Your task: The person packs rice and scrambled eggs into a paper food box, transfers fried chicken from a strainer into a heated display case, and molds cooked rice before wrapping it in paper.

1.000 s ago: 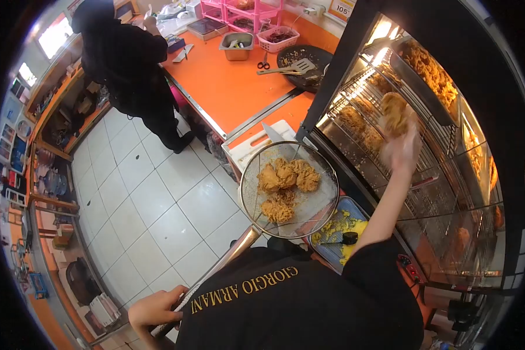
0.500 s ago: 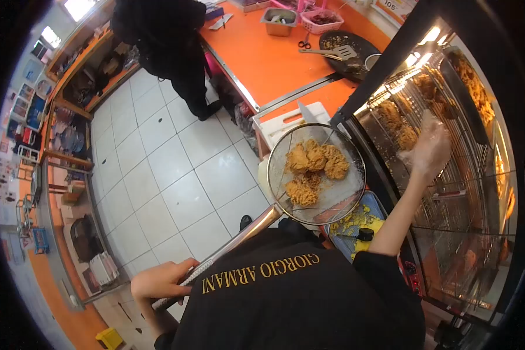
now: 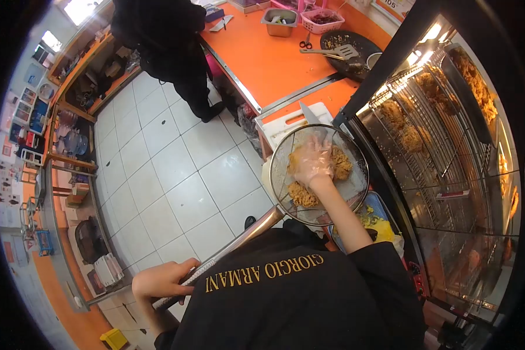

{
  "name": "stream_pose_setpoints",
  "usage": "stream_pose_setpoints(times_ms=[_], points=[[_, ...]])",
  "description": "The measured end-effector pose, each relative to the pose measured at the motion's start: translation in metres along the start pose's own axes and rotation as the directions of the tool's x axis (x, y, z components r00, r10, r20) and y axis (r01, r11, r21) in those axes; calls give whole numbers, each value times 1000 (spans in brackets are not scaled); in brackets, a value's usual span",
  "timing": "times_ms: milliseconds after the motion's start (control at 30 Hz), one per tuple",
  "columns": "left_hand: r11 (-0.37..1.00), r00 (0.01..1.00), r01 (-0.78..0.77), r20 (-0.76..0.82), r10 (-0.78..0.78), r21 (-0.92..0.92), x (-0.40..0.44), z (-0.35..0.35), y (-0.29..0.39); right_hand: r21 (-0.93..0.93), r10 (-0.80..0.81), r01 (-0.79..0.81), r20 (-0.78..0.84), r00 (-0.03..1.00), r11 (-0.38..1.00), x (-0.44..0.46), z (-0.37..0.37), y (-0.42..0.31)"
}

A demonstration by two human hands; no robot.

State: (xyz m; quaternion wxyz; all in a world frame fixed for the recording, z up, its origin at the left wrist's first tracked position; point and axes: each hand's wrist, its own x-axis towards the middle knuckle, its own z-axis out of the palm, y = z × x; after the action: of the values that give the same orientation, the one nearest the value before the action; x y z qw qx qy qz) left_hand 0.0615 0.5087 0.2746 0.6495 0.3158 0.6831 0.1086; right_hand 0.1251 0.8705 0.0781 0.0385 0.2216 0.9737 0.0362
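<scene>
My left hand [image 3: 164, 280] is wrapped around the long handle of a round wire strainer [image 3: 279, 205]. Several pieces of fried chicken [image 3: 303, 195] lie in its mesh basket. My right hand [image 3: 312, 160], in a clear plastic glove, reaches into the basket with its fingers over a middle piece, which it mostly hides. Other pieces show beside and below that hand. To the right stands a lit glass display cabinet [image 3: 449, 169], its wire racks holding more fried chicken [image 3: 415, 139].
A white cutting board [image 3: 289, 121] with a knife [image 3: 308, 112] lies behind the strainer. On the orange counter [image 3: 268, 52] are a black pan [image 3: 347, 69], a slotted spatula [image 3: 345, 52] and scissors [image 3: 305, 42]. A person in black [image 3: 169, 52] stands on the tiled floor at upper left.
My right hand has moved left from inside the display cabinet into the strainer, onto the chicken. My left hand keeps its hold on the handle.
</scene>
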Motion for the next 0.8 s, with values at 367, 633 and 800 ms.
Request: stream_pose_setpoints(times_ms=[367,633,800], points=[[996,1000,4,13,-5,88,0,-3,-2,573,94,107,-310,946,813,-30,-12,25],[998,1000,13,20,-15,59,1,-3,-1,775,858,-436,-258,443,458,-52,-159,165],[1000,1000,18,14,-18,10,0,-1,-3,458,869,-738,-249,428,495,-43,-156,253]])
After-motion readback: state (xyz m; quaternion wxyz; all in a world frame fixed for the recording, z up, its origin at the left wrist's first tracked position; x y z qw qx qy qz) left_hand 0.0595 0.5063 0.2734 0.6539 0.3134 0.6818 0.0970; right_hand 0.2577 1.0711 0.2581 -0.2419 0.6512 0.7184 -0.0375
